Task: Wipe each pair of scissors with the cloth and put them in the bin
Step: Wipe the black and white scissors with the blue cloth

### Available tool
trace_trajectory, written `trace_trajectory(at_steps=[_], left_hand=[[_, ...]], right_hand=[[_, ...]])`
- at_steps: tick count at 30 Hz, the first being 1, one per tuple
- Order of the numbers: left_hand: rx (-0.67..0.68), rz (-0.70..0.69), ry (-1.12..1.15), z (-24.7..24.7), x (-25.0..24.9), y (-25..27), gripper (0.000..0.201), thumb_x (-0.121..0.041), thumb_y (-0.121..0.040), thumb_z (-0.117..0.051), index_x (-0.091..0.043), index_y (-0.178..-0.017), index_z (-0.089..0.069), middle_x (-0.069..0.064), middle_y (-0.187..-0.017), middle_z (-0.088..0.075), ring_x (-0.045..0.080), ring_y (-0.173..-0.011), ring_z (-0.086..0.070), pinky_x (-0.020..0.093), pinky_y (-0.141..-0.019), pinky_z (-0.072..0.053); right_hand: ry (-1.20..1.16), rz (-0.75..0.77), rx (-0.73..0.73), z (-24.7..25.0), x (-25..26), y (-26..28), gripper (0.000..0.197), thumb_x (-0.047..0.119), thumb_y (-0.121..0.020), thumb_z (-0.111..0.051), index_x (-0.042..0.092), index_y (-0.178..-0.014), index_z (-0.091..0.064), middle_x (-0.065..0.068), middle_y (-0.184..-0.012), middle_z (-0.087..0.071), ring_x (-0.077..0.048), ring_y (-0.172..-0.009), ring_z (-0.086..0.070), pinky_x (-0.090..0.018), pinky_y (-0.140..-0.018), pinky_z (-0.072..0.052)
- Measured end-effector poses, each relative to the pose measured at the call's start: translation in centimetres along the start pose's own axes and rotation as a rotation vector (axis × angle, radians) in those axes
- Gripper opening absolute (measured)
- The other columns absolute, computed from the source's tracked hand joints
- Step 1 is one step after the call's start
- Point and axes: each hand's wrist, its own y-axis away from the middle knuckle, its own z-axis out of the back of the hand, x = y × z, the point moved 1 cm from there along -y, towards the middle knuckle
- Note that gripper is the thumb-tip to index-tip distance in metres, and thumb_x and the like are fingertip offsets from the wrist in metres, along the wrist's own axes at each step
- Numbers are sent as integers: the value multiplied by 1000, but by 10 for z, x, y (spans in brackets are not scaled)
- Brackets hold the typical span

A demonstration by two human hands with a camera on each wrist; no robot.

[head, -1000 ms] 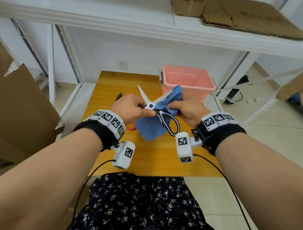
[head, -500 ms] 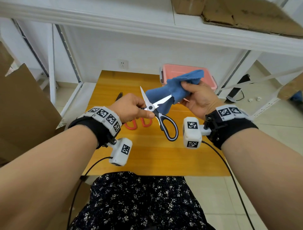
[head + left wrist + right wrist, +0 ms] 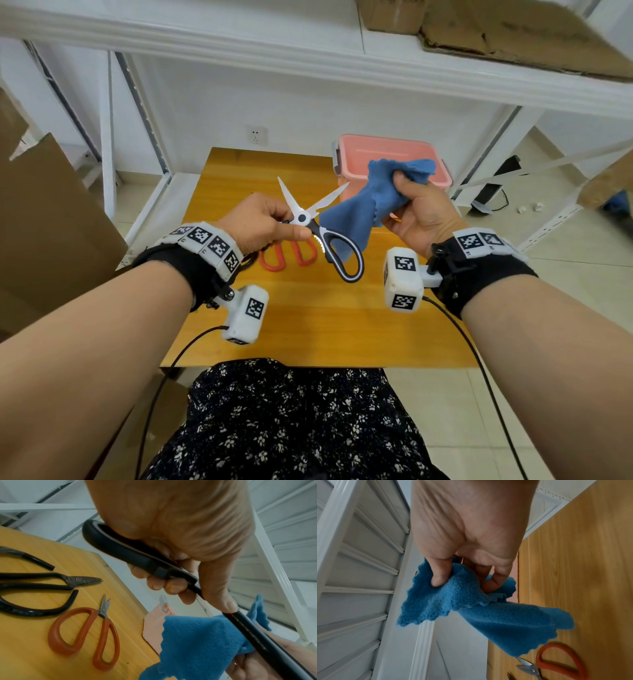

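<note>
My left hand [image 3: 270, 222] grips black-and-white kitchen scissors [image 3: 320, 229] by one handle above the wooden table [image 3: 308, 315], blades spread apart and pointing away. In the left wrist view my fingers [image 3: 164, 584] curl round the black handle [image 3: 137, 555]. My right hand [image 3: 416, 210] holds a bunched blue cloth [image 3: 363, 209] just right of the blades, clear of them; its fingers [image 3: 440, 574] pinch the cloth [image 3: 471, 608]. The pink bin [image 3: 390, 157] stands at the table's far right. Orange scissors [image 3: 85, 632] and black scissors [image 3: 39, 582] lie on the table.
A white shelf frame [image 3: 144, 113] runs behind and to both sides of the table. Cardboard [image 3: 51, 222] leans at the left. A wall socket [image 3: 257, 135] sits behind the table. My lap in a floral fabric [image 3: 291, 421] is at the near edge.
My right hand pulled the cloth off the blade, up and to the right, and now holds it apart from the scissors. The left hand has kept its hold on the scissors.
</note>
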Motion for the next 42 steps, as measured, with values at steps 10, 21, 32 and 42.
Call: trace_trajectory(at_steps=[10, 21, 32, 42], left_hand=[[0, -22, -141, -2, 2, -3, 24, -38, -71, -85, -17, -75, -72, -3, -59, -58, 11, -51, -45, 29, -54, -38], [-109, 91, 90, -2, 4, -9, 53, -54, -98, -45, -8, -78, -63, 1, -60, -51, 19, -58, -50, 35, -63, -45], [-197, 239, 342, -6, 4, -4, 51, -47, -105, -24, -6, -91, -51, 11, -63, -63, 22, -46, -58, 22, -43, -44], [-145, 180, 822, -3, -2, -2, 28, -33, -104, -41, -9, -101, -56, 5, -86, -61, 25, -89, -63, 44, -78, -54]], right_hand=[[61, -95, 67, -12, -16, 2, 29, 20, -96, -60, 10, -124, -62, -10, -111, -70, -25, -96, -69, -40, -79, -58], [49, -115, -72, -1, -19, -4, 18, 20, -95, -63, 13, -112, -64, -11, -114, -68, -27, -99, -68, -43, -86, -55], [110, -163, 37, -5, -25, 2, 36, 25, -96, -61, 13, -129, -59, -8, -113, -68, -24, -103, -65, -42, -88, -53], [200, -231, 257, 1, -36, 13, 41, 35, -81, -63, 19, -118, -62, -6, -121, -66, -29, -117, -60, -52, -101, -46]])
